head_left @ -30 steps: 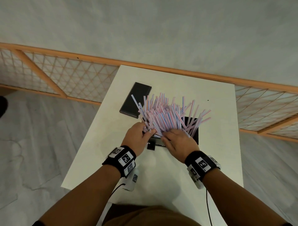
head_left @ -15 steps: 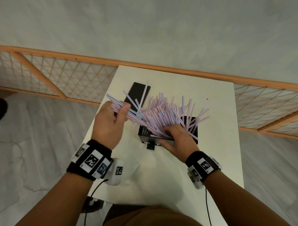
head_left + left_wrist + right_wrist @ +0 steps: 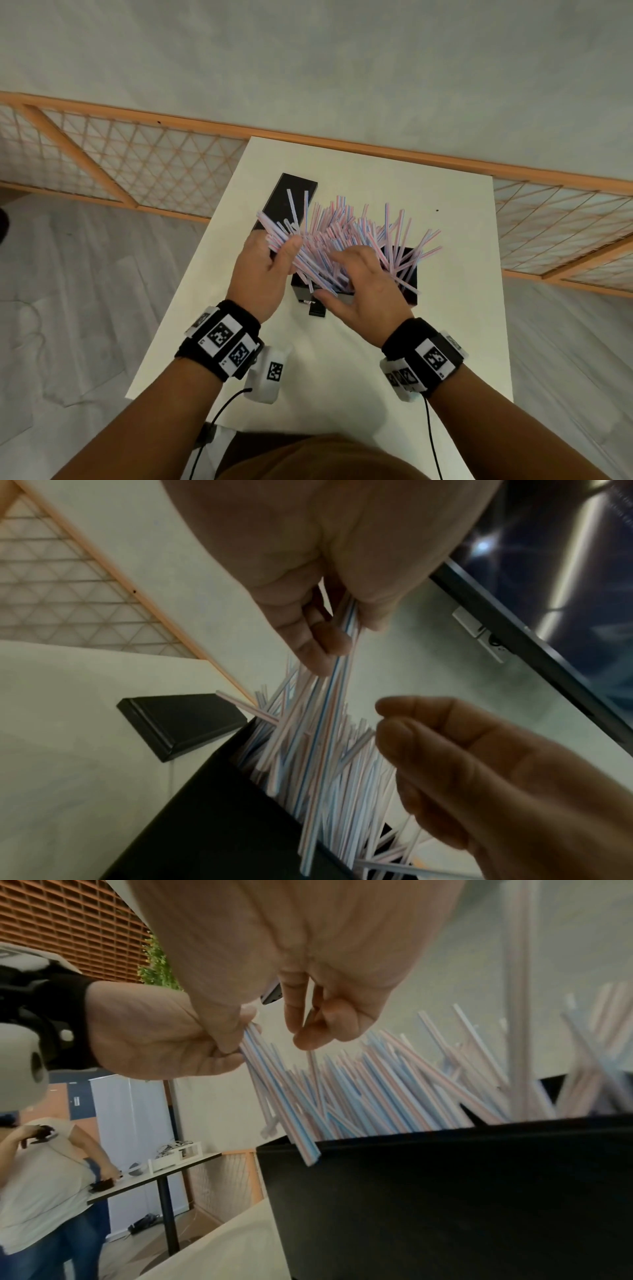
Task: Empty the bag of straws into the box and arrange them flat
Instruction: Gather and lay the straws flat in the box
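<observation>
Left hand (image 3: 262,270) grips straws (image 3: 346,240) bunch; right hand (image 3: 363,284) loose, empty over box (image 3: 409,291). I should lay bunch lengthwise, flat.

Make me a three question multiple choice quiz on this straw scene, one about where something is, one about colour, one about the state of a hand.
1. Where does the black lid lie?
A. on the table, left of and beyond the box
B. closed on the box
C. on the floor

2. What colour is the box?
A. white
B. black
C. orange

3. What is the left hand doing?
A. resting flat on the table
B. hanging idle at the table edge
C. gripping a bunch of straws

Answers:
1 A, the head view shows the lid flat on the white table, apart from the box.
2 B, its walls are black in every view.
3 C, the left wrist view shows its fingers curled round straws.
</observation>
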`<state>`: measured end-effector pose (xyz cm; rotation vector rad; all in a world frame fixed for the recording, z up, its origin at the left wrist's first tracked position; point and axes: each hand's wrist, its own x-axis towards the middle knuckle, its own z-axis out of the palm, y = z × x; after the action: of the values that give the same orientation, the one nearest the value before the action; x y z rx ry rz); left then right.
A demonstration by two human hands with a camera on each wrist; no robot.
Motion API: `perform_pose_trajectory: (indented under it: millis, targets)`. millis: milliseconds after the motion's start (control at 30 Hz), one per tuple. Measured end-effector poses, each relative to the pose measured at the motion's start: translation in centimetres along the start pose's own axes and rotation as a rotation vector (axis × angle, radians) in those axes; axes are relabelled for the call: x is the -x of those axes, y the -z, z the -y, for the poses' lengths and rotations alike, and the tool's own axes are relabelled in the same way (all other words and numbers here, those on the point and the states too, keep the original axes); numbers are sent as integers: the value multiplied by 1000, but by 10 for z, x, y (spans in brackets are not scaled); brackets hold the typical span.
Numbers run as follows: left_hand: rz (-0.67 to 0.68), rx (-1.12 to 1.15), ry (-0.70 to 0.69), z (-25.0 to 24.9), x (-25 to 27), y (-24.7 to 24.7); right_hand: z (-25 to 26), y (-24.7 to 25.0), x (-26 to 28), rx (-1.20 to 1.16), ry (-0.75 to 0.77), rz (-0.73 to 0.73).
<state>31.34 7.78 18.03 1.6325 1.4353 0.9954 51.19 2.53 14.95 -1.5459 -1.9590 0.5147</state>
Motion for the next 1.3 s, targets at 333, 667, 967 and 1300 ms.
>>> perform_pose_trajectory:
  millis: [333,667,967,1300]
  targets:
    - [-12,-59,84,31,0,-22,19,-38,-37,105,-107,208]
    - [-137,117,451,67,-9,-36,2,-55,-40,88,-170,274]
    - [157,140,441,66,-20,-39,-5,-51,-32,17,-262,232]
    - [75,91,556,51,-2,-41,11,-54,-27,-29,-203,232]
